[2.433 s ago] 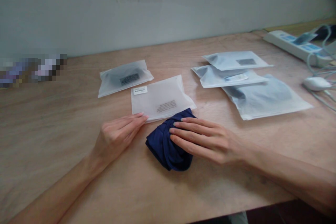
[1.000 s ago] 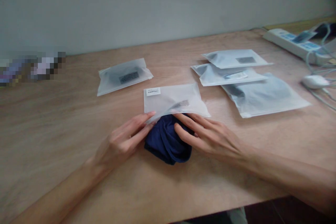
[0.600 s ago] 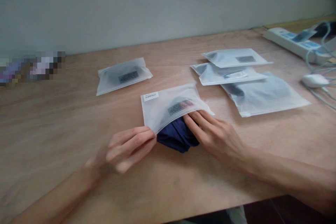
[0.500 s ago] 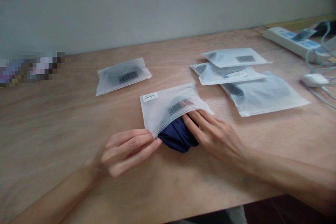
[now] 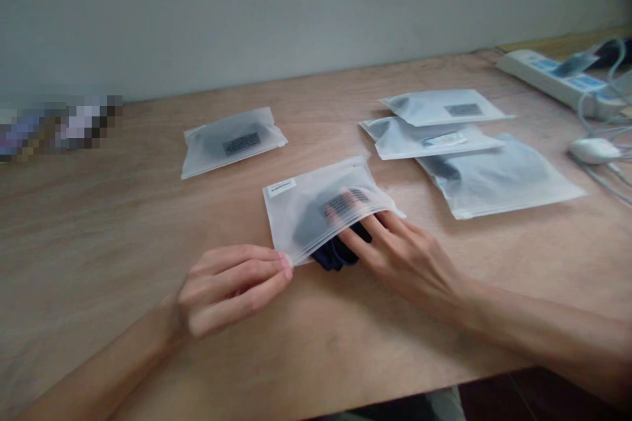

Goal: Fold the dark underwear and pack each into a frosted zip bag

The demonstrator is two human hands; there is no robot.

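- Lower left of centre, the left hand (image 5: 232,286) pinches the near-left corner of the labelled bag (image 5: 303,210) between thumb and fingers.
- Right of centre, the right hand (image 5: 415,260) has its fingers spread, their tips inside the bag's mouth and touching the navy cloth (image 5: 334,258).
- The cloth is at the centre, mostly inside the labelled bag, a bunched end sticking out toward the bottom of the frame; the dark shape seen through the frosted plastic is probably more of it.
- At right, a large bag (image 5: 518,184) lies partly under a middle bag (image 5: 419,141), which a top bag (image 5: 434,107) overlaps.
- Left of centre, higher up, a lone bag (image 5: 232,141) lies on the wooden table (image 5: 237,368).
- Upper right: a white adapter (image 5: 595,151), then a power strip (image 5: 548,79).
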